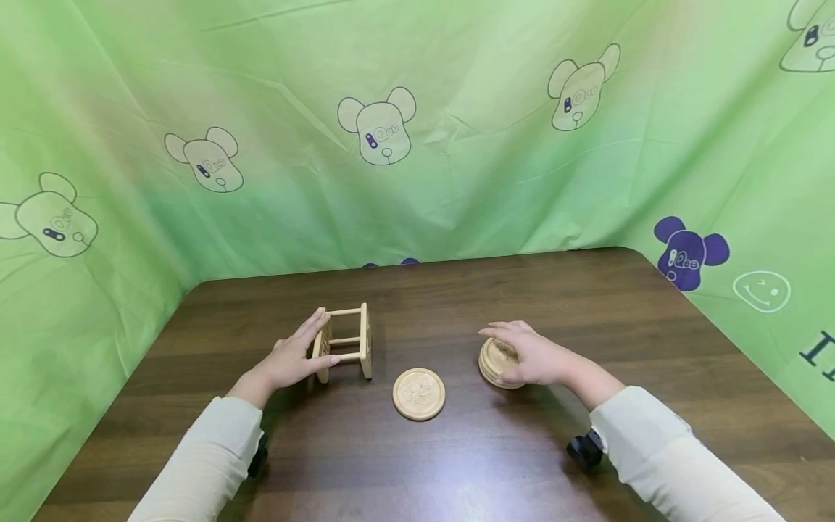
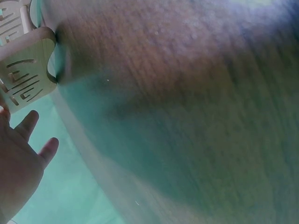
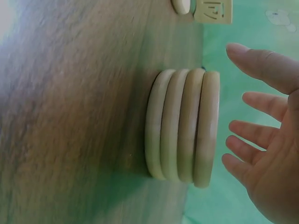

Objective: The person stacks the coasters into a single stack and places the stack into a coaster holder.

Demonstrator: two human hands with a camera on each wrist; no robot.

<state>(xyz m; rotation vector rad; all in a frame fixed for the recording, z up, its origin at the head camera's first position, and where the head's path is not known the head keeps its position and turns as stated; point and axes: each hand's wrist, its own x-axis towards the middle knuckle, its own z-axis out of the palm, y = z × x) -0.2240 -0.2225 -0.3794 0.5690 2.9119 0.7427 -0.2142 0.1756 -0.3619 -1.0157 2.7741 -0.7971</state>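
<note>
My left hand [image 1: 290, 360] holds a light wooden coaster rack [image 1: 365, 341] by its left side, thumb at the near bar and fingers reaching to the far edge. Slotted cut-outs mark the rack's side panel [image 2: 28, 74] in the left wrist view, where two fingertips [image 2: 49, 150] stick out free of it. Over a stack of several round wooden coasters [image 1: 499, 359] hovers my right hand [image 1: 535, 357], its fingers spread. The right wrist view has the stacked coasters [image 3: 184, 126] from the side, with a gap between them and the fingertips. A single carved coaster [image 1: 420, 394] lies flat between both hands.
The dark brown wooden table [image 1: 417, 471] has rounded far corners. Behind it and along both sides hangs a green curtain [image 1: 457, 188] printed with cartoon bear heads. Black wrist devices [image 1: 585, 449] sit under the sleeves, close over the tabletop.
</note>
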